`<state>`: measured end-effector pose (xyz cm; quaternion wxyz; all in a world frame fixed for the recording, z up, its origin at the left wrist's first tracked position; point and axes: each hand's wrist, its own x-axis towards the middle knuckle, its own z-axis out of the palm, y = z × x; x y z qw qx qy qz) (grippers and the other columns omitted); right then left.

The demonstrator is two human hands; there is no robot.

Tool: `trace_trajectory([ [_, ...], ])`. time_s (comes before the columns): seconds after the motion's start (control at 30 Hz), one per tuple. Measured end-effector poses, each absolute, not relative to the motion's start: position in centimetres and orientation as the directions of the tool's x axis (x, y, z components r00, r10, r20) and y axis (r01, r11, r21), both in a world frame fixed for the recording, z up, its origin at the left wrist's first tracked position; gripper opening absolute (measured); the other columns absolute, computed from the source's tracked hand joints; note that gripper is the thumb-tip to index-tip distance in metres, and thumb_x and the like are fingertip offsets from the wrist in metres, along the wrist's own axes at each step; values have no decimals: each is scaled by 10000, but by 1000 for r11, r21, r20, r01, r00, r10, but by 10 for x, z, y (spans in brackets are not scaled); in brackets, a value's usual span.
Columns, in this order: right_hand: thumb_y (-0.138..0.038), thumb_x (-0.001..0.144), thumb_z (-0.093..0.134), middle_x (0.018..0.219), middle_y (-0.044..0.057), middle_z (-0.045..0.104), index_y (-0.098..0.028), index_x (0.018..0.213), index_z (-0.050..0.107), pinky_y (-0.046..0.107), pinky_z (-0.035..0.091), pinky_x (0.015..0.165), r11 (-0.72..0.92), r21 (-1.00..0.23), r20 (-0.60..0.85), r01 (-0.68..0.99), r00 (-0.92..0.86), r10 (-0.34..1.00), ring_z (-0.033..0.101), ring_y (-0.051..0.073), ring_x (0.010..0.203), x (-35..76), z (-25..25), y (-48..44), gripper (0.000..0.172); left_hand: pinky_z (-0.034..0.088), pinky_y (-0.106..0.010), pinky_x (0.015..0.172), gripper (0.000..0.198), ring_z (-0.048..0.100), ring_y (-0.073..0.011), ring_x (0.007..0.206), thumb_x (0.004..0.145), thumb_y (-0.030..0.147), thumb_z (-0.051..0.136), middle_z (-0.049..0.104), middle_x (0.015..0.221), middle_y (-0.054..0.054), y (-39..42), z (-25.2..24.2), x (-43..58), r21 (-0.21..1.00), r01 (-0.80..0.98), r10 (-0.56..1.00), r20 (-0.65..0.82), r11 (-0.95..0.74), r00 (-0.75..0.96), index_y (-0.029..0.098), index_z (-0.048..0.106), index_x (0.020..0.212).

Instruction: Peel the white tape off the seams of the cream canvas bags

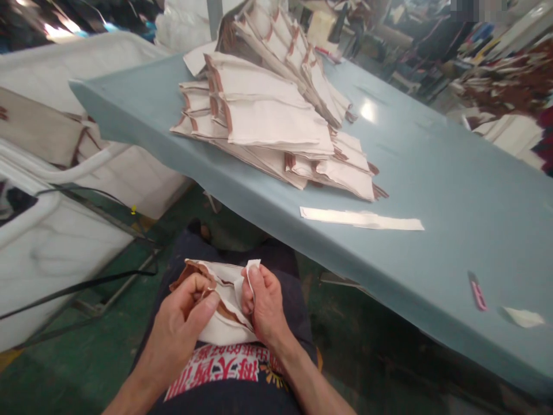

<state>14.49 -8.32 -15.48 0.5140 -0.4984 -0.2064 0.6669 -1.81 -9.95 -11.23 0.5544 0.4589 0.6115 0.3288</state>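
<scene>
Light blue table [432, 190]: brown-edged cream fabric stack [272, 121], pale strip [363, 219], pink tool [478, 295].

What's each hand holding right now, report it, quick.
Left hand: closed, pinching the brown-trimmed cream cloth.
Right hand: closed, holding a white strip; whether it also grips the cloth cannot be told.

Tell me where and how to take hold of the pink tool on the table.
Take the pink tool by its pink handle, reaching in from the near edge of the table, probably with the right hand, the closer one. The handle points toward that edge; the darker end, perhaps a blade, points away. It lies low, so a pinch from above should suit.
</scene>
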Motion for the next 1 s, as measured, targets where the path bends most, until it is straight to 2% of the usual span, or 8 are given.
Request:
trace_trajectory([
  [0.07,-933,791,844,532,-116,410,-239,818,601,214,199,411,-404,-794,-454,-455,0,891,254,67,440,145,-155,-87,735,490,-258,589,428,643,-199,648,998,637,709,728,727,0,-108,-109,-23,896,246,925,-381,371,-8,229,695,870],
  [0.17,-864,865,834,604,-85,491,-227,845,623,216,249,469,-401,-859,-411,-319,-38,911,331,82,517,153,-146,-89,672,502,-264,643,458,672,-207,690,1031,665,674,761,767,-4,-117,-101,-29,874,308,923,-381,376,-48,227,727,908],
  [0.3,-751,975,756,695,-57,537,-220,897,618,234,293,530,-381,-922,-368,-75,-143,919,388,103,599,167,-123,-90,554,507,-258,635,550,658,-200,672,1052,710,642,754,744,-14,-114,-96,-37,885,328,926,-371,331,66,214,734,831],
  [0.47,-644,1024,702,725,-39,577,-220,924,606,248,317,580,-429,-903,-409,-5,-290,865,420,112,626,179,-83,-98,445,435,-233,515,626,535,-160,586,1061,711,618,671,673,-9,-94,-91,-37,932,247,921,-319,264,221,190,732,733],
  [0.6,-577,1031,694,703,-44,571,-236,918,600,244,305,550,-415,-906,-421,81,-269,866,443,119,603,182,-59,-106,372,416,-225,530,632,497,-146,609,1098,671,581,621,675,2,-86,-87,-35,948,232,910,-282,216,305,188,719,714],
  [0.73,-559,1034,689,678,-51,576,-241,934,605,235,295,519,-407,-906,-423,113,-211,882,437,119,577,185,-47,-106,343,376,-220,502,597,458,-133,584,1134,619,528,605,673,19,-84,-82,-29,956,221,892,-264,193,366,197,746,773],
  [0.83,-533,1037,698,679,-47,602,-240,928,613,228,290,513,-386,-909,-409,157,-169,897,452,116,579,190,-42,-103,324,352,-209,464,549,410,-120,547,1124,563,554,525,630,46,-82,-75,-24,968,184,877,-232,168,422,207,685,726],
  [1.0,-516,1048,699,661,-53,594,-245,935,625,221,293,505,-383,-902,-417,199,-171,893,467,116,559,191,-38,-104,303,388,-192,487,511,470,-119,580,1153,503,549,592,687,42,-82,-78,-21,981,126,872,-191,150,451,216,701,758],
])
